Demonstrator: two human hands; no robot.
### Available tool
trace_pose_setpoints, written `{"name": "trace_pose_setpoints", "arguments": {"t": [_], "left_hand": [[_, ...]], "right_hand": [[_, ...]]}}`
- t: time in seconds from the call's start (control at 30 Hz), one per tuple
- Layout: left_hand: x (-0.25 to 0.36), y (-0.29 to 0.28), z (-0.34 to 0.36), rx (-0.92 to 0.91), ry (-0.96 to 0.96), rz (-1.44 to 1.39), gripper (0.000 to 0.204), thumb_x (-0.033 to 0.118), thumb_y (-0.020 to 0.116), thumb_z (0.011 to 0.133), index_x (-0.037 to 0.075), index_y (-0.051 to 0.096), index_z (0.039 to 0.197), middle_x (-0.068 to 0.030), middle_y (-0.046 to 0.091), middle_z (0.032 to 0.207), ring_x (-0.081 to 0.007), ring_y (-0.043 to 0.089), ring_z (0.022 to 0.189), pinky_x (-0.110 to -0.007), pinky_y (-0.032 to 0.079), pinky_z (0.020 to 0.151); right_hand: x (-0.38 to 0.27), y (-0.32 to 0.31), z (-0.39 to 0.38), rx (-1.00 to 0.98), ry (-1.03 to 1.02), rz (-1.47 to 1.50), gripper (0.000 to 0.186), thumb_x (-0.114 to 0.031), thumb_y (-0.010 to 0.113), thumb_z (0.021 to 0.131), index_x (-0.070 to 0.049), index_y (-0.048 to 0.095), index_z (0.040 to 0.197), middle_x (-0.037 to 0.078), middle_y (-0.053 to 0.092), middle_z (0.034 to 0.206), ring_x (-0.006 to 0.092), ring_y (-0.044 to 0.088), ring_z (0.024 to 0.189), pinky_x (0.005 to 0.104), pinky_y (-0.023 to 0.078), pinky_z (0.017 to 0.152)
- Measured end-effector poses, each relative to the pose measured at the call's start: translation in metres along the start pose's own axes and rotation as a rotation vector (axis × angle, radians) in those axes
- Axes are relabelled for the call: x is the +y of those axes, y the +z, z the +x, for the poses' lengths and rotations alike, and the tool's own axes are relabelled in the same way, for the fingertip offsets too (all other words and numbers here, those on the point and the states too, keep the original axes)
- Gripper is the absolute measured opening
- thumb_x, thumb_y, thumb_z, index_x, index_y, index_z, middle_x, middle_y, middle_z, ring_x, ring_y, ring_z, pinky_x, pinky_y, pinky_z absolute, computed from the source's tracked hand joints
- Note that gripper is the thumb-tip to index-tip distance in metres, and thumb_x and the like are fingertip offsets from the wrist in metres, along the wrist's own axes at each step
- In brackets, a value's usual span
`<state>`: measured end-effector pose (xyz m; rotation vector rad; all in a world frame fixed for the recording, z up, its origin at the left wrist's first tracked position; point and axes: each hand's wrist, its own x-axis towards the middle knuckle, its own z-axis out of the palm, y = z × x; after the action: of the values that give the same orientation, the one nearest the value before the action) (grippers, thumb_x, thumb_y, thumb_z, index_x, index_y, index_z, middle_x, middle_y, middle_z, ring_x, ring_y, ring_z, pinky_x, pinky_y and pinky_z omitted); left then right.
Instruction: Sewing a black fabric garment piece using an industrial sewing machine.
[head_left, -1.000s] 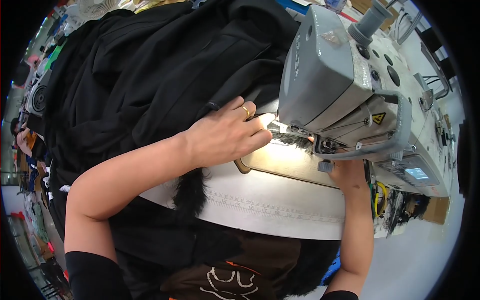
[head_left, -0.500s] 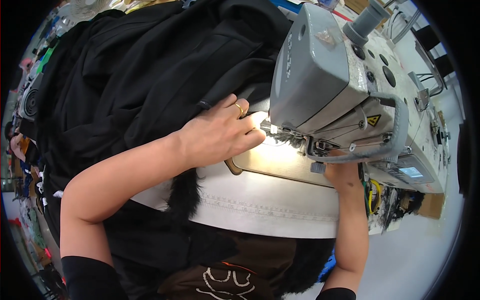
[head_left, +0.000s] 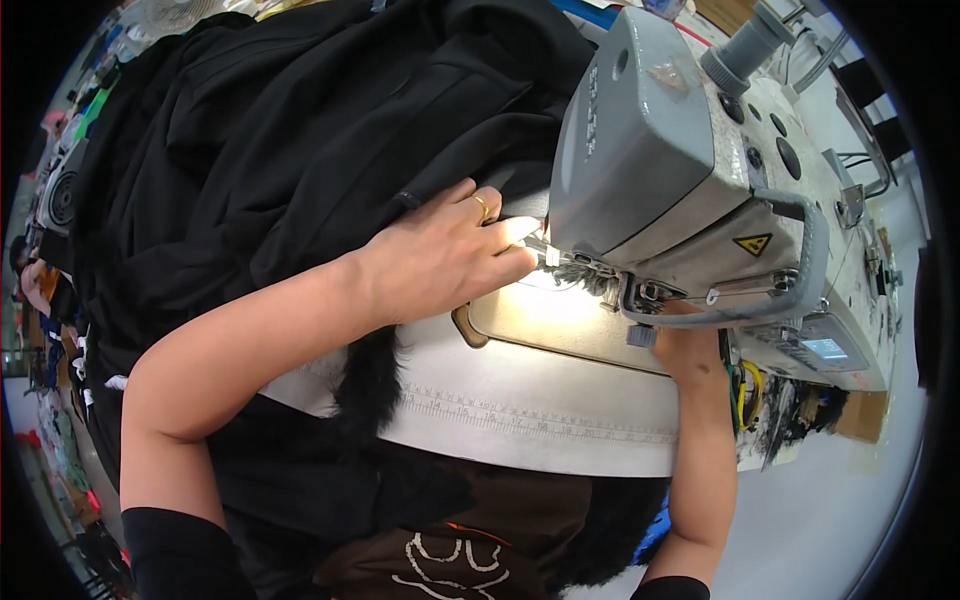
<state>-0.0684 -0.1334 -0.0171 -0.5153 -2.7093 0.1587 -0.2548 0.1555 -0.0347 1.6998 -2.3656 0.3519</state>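
My left hand (head_left: 445, 250), a gold ring on one finger, is closed on the edge of a large black garment (head_left: 330, 130) beside the sewing machine's presser foot. Its fingertips are close to the lit needle area. A strip of black fur trim (head_left: 588, 277) lies under the foot of the grey and white sewing machine (head_left: 640, 150). My right hand (head_left: 688, 345) reaches behind the machine's guard bar, and its fingers are hidden there. More black fur (head_left: 368, 385) hangs over the table's front edge below my left forearm.
A printed ruler scale runs along the front of the white sewing table (head_left: 520, 445). Yellow-handled scissors (head_left: 750, 395) and black fur scraps (head_left: 800, 415) lie to the right, below a small lit screen (head_left: 825, 349). A brown cloth with white line drawing (head_left: 460, 550) is in front of me.
The machine sits slightly further right in the picture, as the view has shifted a little. My left hand's fingers have moved slightly right; my right hand stays behind the guard bar.
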Motion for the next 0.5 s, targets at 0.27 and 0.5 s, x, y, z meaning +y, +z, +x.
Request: {"name": "trace_pose_setpoints", "arguments": {"t": [0.27, 0.5], "left_hand": [[0.001, 0.001, 0.004, -0.022, -0.004, 0.056, 0.015, 0.019, 0.070, 0.091, 0.015, 0.065, 0.105, -0.0018, 0.074, 0.099, -0.0257, 0.065, 0.106, -0.039, 0.050, 0.102], [0.002, 0.001, 0.005, -0.041, -0.031, 0.050, 0.013, 0.018, 0.069, 0.092, 0.015, 0.066, 0.104, -0.0015, 0.073, 0.092, -0.0258, 0.066, 0.105, -0.039, 0.051, 0.099]], "right_hand": [[0.011, 0.015, -0.004, 0.099, -0.053, -0.120, 0.011, -0.010, 0.074, 0.084, 0.001, 0.071, 0.082, 0.021, 0.072, 0.078, 0.0405, 0.072, 0.076, 0.0486, 0.054, 0.068], [0.011, 0.015, -0.007, 0.051, 0.071, 0.062, 0.027, -0.019, 0.081, 0.086, -0.001, 0.071, 0.104, 0.019, 0.074, 0.102, 0.0381, 0.072, 0.097, 0.0470, 0.055, 0.086]]}}
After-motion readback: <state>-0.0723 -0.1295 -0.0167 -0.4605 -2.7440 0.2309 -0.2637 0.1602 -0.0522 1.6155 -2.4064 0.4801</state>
